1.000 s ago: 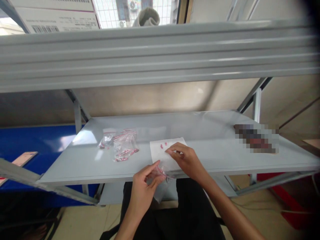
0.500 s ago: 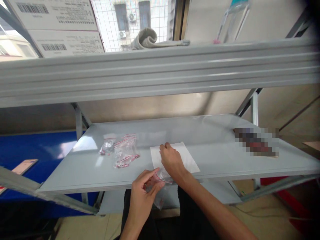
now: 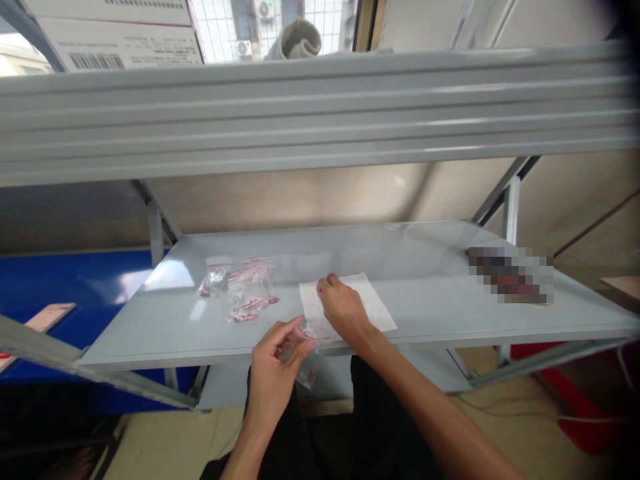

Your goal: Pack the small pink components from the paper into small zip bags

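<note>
My left hand (image 3: 273, 363) pinches a small clear zip bag (image 3: 306, 363) by its red-striped top, at the front edge of the grey shelf (image 3: 430, 313). The bag hangs down below the edge with something small and pink inside. My right hand (image 3: 345, 313) rests palm down on a white sheet of paper (image 3: 375, 303), fingers curled toward the sheet's left side; what is under them is hidden. The two hands are close together, almost touching at the bag.
Several small clear zip bags (image 3: 243, 290) with red strips lie in a loose pile left of the paper. A blurred-out object (image 3: 510, 275) sits at the shelf's right. A grey shelf beam (image 3: 320, 113) crosses overhead with cartons (image 3: 115, 40) on it. A blue surface (image 3: 60, 287) lies to the left.
My right hand moved from above the pink bits on the paper to cover them. My left hand and the bag shifted slightly left and down.
</note>
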Motion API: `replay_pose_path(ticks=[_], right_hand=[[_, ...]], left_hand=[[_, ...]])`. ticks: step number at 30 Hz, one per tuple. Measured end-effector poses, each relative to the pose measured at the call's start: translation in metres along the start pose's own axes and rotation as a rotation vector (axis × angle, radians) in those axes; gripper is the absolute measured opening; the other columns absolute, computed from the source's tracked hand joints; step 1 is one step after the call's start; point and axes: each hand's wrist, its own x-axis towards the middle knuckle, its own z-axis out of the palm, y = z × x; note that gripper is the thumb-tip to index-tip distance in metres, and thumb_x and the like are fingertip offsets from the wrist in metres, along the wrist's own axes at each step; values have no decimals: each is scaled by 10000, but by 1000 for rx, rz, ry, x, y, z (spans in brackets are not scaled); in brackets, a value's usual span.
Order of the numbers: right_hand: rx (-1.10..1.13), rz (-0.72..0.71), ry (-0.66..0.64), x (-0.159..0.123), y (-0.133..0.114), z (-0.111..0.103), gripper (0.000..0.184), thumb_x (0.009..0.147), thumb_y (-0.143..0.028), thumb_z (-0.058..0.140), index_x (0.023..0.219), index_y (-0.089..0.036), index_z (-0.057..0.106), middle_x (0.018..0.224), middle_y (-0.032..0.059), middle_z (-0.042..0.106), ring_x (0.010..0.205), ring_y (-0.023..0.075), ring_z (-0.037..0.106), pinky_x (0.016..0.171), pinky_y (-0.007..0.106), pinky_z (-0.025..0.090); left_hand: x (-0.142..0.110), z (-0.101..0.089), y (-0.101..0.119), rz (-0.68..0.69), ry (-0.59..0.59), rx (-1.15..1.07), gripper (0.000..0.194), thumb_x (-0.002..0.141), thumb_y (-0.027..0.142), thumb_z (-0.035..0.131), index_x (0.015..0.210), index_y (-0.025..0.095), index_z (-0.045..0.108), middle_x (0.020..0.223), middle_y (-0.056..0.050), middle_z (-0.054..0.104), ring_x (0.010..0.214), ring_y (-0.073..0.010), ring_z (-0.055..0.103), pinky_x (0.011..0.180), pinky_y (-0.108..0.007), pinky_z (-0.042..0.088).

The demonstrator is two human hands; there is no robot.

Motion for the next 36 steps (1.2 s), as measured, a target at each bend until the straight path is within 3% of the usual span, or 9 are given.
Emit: replay_pose_path(ticks=[3,6,9,12,19,22,25,31,36], right_hand=[[186,-26,134,-4,6,-3,262,1036,-133,423,1071,-143,683,1151,133,650,903,209,666,748,296,492],[557,-145,203,-13,15,-12,119,992,-188,584,966,-172,699,1037,77,678,865,174,633,740,270,470],[884,-335,71,-25,20,-22,64,941,-232,678,898,-194,707,992,48,686,782,146,592,626,241,431],[1010,-444,-41,-32,18,-26,68,921,-260,711,884,-207,729,1017,46,689,763,134,565,603,235,419],[962,-509,-56,-31,23,-24,160,973,-312,652,953,-231,789,1102,55,680,778,121,613,670,252,459],[863,-338,107,-20,37,-23,172,975,-275,622,981,-207,780,1037,72,719,812,157,634,682,263,465],[662,-157,216,-6,48,-16,140,900,-183,672,1010,-185,760,993,65,745,705,150,599,712,284,463],[470,-103,166,3,47,9,272,866,-160,675,1130,-205,725,996,42,755,685,158,596,731,290,442],[615,-117,184,-6,42,4,250,883,-132,639,1113,-184,721,930,32,750,615,133,525,708,284,428]], left_hand=[[1,-1,0,-1,26,12,351,836,314,786,1174,220,765,893,-21,719,869,-179,702,859,-288,566],[2,0,0,13,40,23,330,846,305,776,1161,206,765,891,-26,720,866,-179,704,856,-291,572],[2,1,1,54,33,58,311,854,298,768,1150,206,765,880,-19,712,848,-172,692,846,-288,569],[2,3,-1,107,28,99,298,868,281,752,1157,210,760,897,-21,712,846,-169,681,831,-285,563],[-2,5,-8,125,27,120,330,883,275,739,1208,221,746,942,-32,720,887,-184,691,853,-303,559],[-1,3,-7,104,55,96,337,877,291,744,1205,213,751,894,-23,711,851,-176,688,837,-294,566],[0,2,-4,106,63,94,349,862,302,759,1197,206,759,852,-16,703,813,-168,677,804,-282,571],[1,1,-4,113,57,101,353,863,311,759,1198,202,760,863,-21,711,821,-169,683,820,-287,569],[1,1,-3,111,49,99,347,875,305,747,1207,203,755,881,-26,717,835,-171,683,830,-289,564]])
